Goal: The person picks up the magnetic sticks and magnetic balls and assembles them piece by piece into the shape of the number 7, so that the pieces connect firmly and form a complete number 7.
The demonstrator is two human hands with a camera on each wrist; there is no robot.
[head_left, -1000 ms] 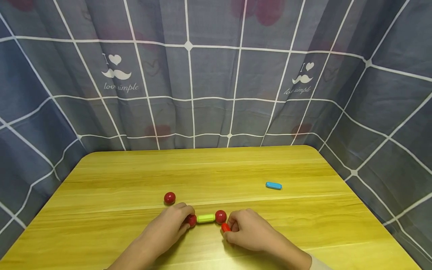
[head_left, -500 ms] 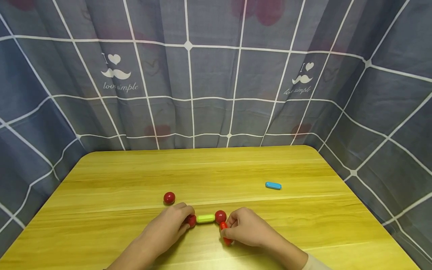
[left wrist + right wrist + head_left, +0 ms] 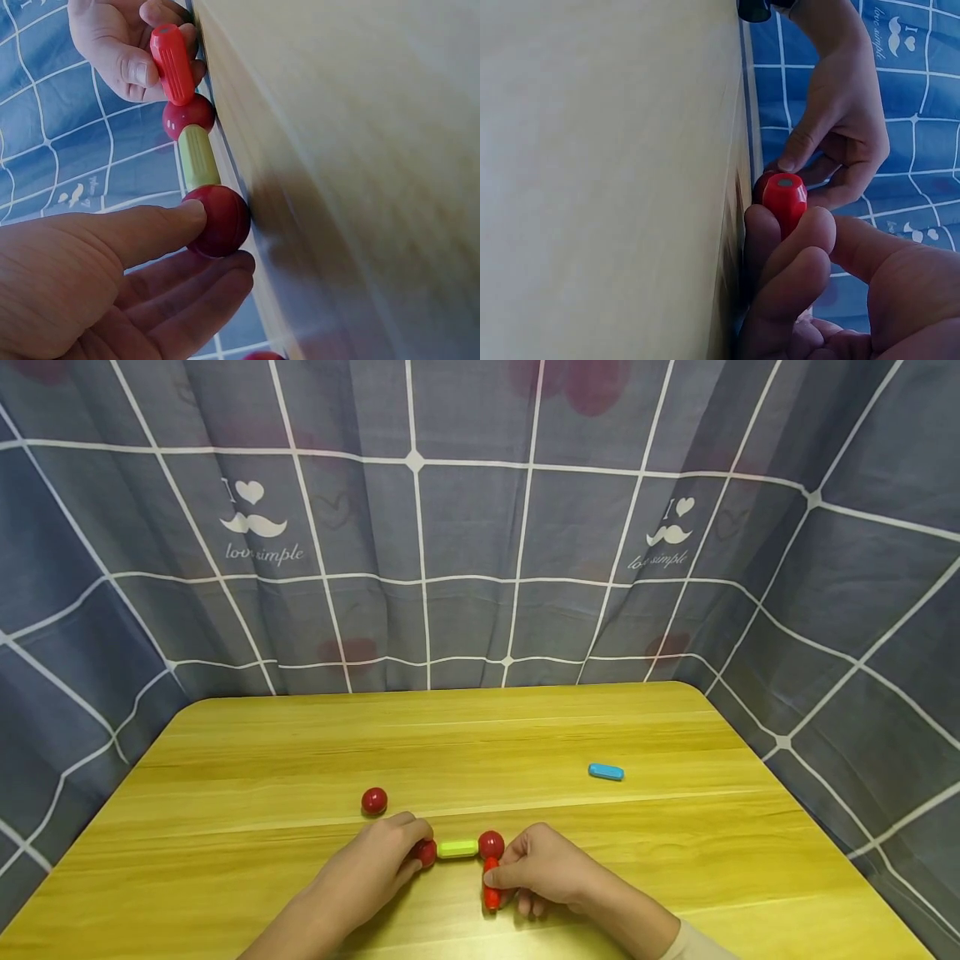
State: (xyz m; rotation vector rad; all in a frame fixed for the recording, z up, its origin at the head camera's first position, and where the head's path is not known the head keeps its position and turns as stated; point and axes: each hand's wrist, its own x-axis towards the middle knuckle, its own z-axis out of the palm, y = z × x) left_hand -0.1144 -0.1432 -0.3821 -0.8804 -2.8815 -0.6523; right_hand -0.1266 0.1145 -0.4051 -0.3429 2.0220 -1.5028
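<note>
My left hand [image 3: 375, 864] pinches a dark red ball [image 3: 221, 223] between thumb and fingers on the table. From that ball a yellow-green ribbed rod [image 3: 457, 849] runs right to a second red ball [image 3: 491, 844], touching both. My right hand [image 3: 551, 868] pinches a bright red ribbed rod [image 3: 491, 889]. The rod's far end meets the second ball, and its near end points toward me, making a corner with the yellow-green rod. In the right wrist view, the red rod's free end [image 3: 785, 184] shows a grey tip, while my fingers cover part of its side.
A loose red ball [image 3: 374, 801] lies just beyond my left hand. Farther back on the right is a blue rod [image 3: 606, 772]. The wooden table [image 3: 420, 735] ends at a grey-blue checked curtain [image 3: 472, 543] behind and at both sides.
The red rod, earlier slanted and largely covered by my right fingers, has come against the second ball and swung to point straight toward me. My left hand holds still.
</note>
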